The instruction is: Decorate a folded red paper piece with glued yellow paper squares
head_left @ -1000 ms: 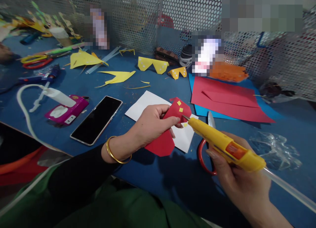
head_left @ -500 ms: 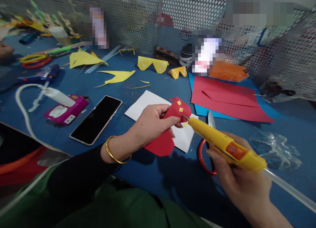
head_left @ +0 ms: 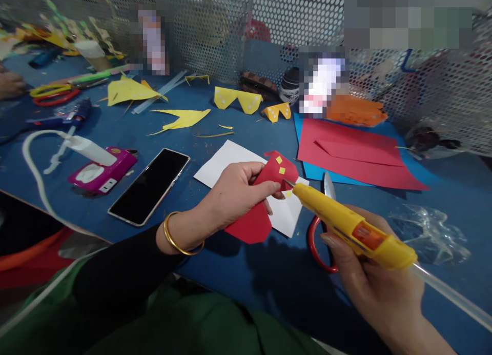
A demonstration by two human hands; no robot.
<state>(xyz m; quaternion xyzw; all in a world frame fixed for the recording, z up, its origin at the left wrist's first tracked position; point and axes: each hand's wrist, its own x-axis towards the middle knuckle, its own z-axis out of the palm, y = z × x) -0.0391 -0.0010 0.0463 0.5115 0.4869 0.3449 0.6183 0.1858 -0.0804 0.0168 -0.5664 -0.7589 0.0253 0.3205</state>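
My left hand (head_left: 242, 193) pinches a folded red paper piece (head_left: 251, 224) between thumb and fingers. Two small yellow squares (head_left: 280, 165) lie on its upper part. In my right hand (head_left: 372, 273) is a yellow glue gun (head_left: 346, 216), with a clear glue stick (head_left: 453, 293) coming out of its back end. The gun's metal tip is at the red paper, close to my left thumb; whether it touches is too small to tell. Beneath the red piece lies a white paper sheet (head_left: 226, 162). Red-handled scissors (head_left: 313, 242) are partly hidden behind my right hand.
Red sheets (head_left: 353, 150) on blue paper lie at the right, near crumpled clear plastic (head_left: 434, 234). To the left are a black phone (head_left: 149, 185) and a purple power socket (head_left: 102, 173). Yellow cut shapes (head_left: 238, 99) lie behind. Another person's hand (head_left: 9, 83) shows far left.
The other person's hand at the far left has come slightly further into view. My hands, the red paper and the glue gun have hardly moved.
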